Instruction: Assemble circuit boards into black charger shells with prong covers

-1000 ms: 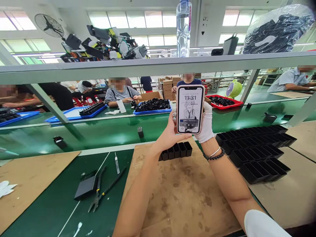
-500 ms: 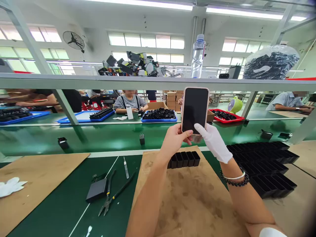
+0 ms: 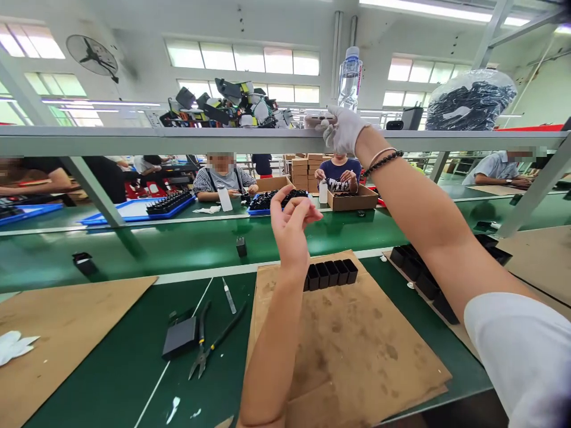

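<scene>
My right hand (image 3: 345,129), in a white glove, grips a smartphone (image 3: 320,120) at the upper shelf's front edge. The phone lies nearly flat, so only its narrow side shows; whether it rests on the shelf I cannot tell. Beside it stands a clear water bottle (image 3: 350,80). My bare left hand (image 3: 292,223) is raised over the workbench, fingers loosely bent and apart, holding nothing. Below it, a row of black rectangular cases (image 3: 332,274) stands on a brown cardboard sheet (image 3: 357,339).
Pliers (image 3: 207,351), tweezers (image 3: 229,296) and a black box (image 3: 181,337) lie on the green bench at left. More black cases (image 3: 417,267) stand at right, partly behind my arm. The shelf (image 3: 200,141) crosses the view. Co-workers sit beyond the green conveyor belt (image 3: 178,241).
My right hand has carried the smartphone up to the shelf, turning it from upright to flat. My left hand has let go of it and moved slightly left. The view has shifted.
</scene>
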Demonstrator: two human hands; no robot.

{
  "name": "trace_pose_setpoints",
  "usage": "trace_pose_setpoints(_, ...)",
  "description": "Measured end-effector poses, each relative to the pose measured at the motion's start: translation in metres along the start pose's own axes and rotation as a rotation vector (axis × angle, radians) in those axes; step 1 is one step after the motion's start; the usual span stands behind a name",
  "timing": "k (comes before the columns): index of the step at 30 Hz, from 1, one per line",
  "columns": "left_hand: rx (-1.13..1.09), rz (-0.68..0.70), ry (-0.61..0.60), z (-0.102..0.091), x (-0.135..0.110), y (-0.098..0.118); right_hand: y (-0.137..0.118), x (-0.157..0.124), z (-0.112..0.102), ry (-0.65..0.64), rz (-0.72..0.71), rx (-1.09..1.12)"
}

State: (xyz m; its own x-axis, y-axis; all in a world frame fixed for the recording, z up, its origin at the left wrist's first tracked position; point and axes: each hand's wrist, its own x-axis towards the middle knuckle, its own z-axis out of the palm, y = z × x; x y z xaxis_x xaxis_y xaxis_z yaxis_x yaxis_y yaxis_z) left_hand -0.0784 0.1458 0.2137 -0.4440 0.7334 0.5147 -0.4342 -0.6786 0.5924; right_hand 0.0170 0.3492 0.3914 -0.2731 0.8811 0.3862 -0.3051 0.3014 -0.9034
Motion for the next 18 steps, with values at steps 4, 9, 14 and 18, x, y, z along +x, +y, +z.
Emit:
trace_pose_setpoints(4, -0.053, 0.002, 0.081, -0.004, 0.003, 0.008, 0.001, -0.005, 0.0, -0.14, 0.117, 0.02)
trace_pose_setpoints(9, -0.087, -0.009, 0.129, -0.008, 0.007, 0.017, 0.006, -0.022, -0.001, -0.181, 0.186, 0.038)
trace_pose_setpoints(14, -0.077, 0.012, 0.164, -0.016, 0.014, 0.023, 0.038, -0.075, -0.032, -0.128, 0.228, -0.083)
trace_pose_setpoints(18, -0.067, 0.014, 0.15, -0.021, 0.019, 0.02, 0.1, -0.147, -0.07, -0.059, 0.313, -0.051)
